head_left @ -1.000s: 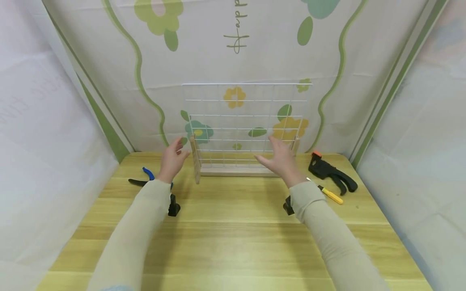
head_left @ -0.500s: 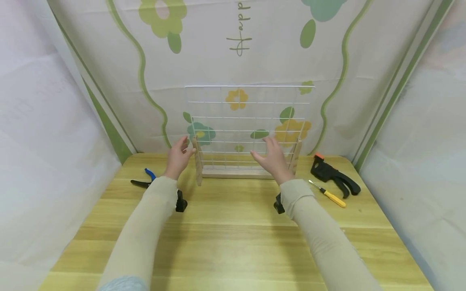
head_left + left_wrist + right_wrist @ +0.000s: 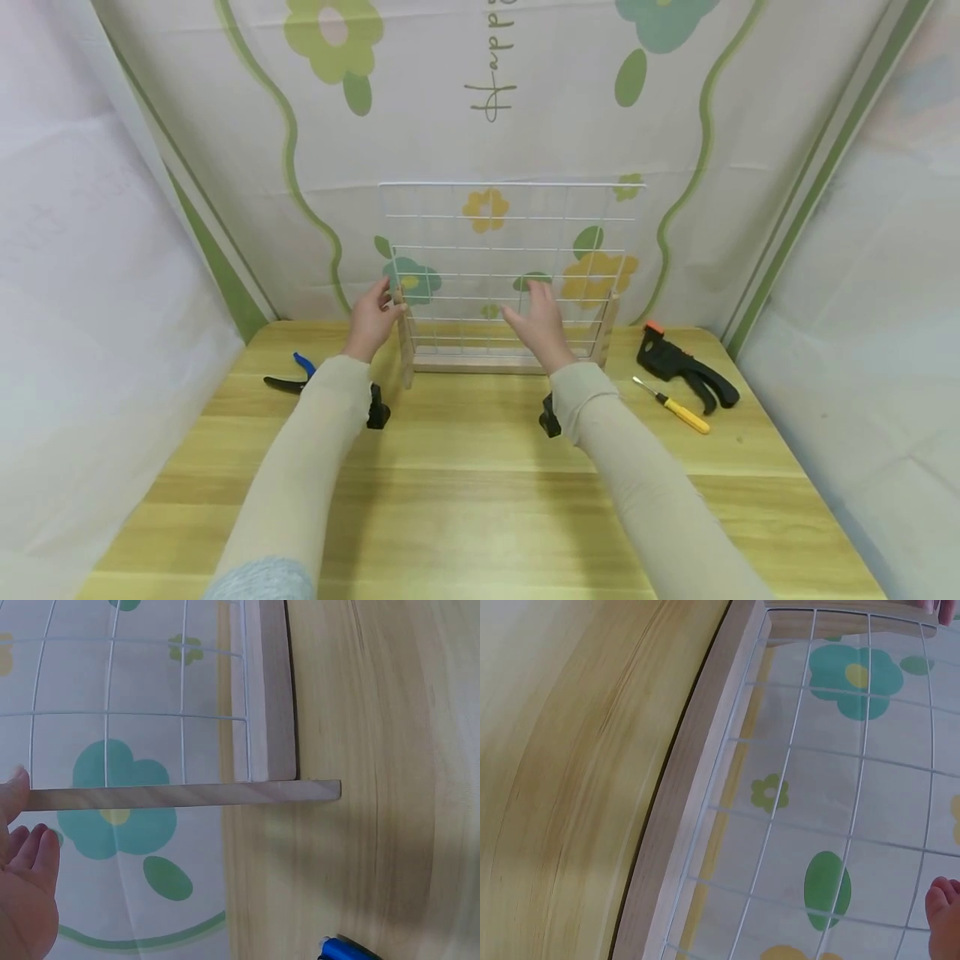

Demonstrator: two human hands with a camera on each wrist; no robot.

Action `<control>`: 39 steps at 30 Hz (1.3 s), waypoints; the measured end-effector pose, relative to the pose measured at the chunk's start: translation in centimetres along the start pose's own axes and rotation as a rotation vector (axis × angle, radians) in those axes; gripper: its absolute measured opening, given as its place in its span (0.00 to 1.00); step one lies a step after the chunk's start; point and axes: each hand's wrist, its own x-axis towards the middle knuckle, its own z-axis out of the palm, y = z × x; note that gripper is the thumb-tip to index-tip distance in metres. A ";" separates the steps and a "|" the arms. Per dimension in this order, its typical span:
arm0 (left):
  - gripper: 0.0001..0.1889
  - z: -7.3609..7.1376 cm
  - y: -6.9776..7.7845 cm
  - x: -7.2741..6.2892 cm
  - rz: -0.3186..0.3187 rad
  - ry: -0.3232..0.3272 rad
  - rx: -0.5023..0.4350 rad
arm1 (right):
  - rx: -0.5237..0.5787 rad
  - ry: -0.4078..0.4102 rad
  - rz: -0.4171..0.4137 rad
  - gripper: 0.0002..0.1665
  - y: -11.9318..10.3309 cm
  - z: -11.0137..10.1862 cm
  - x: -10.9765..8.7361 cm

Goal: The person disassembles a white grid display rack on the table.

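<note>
A white wire grid panel stands upright in a wooden frame with a base bar and side posts. My left hand is at the left wooden post. In the left wrist view, its thumb touches the end of that post, while the fingers are on the other side with a visible gap. My right hand is in front of the grid's lower middle, fingers relaxed, holding nothing. Only its fingertips show at the right wrist view's edge; whether they touch the wires I cannot tell. The right wooden post stands beyond it.
Blue-and-black pliers lie left of my left arm, partly hidden. On the right are a yellow-handled screwdriver and a black tool with an orange tip. The wooden table meets a printed cloth backdrop.
My right hand has moved left along the grid, away from the right post. My left hand has shifted right and its thumb has reached the left post. The frame still stands in place.
</note>
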 end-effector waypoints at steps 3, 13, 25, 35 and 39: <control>0.34 0.0 0.0 0.2 -0.003 -0.006 0.007 | 0.029 0.028 0.038 0.39 -0.4 0.4 0.2; 0.34 0.4 -0.7 0.4 -0.063 -0.037 -0.038 | 0.226 0.098 0.156 0.41 -1.3 2.1 0.2; 0.30 0.7 -1.1 0.9 -0.028 -0.056 -0.110 | 0.280 0.156 0.180 0.41 -1.4 2.9 0.5; 0.27 0.9 -1.7 0.9 -0.047 -0.018 -0.244 | 0.226 0.132 0.171 0.36 -1.3 2.7 0.7; 0.26 1.0 -1.5 1.0 -0.049 -0.018 -0.268 | 0.213 0.146 0.165 0.33 -1.1 2.6 0.6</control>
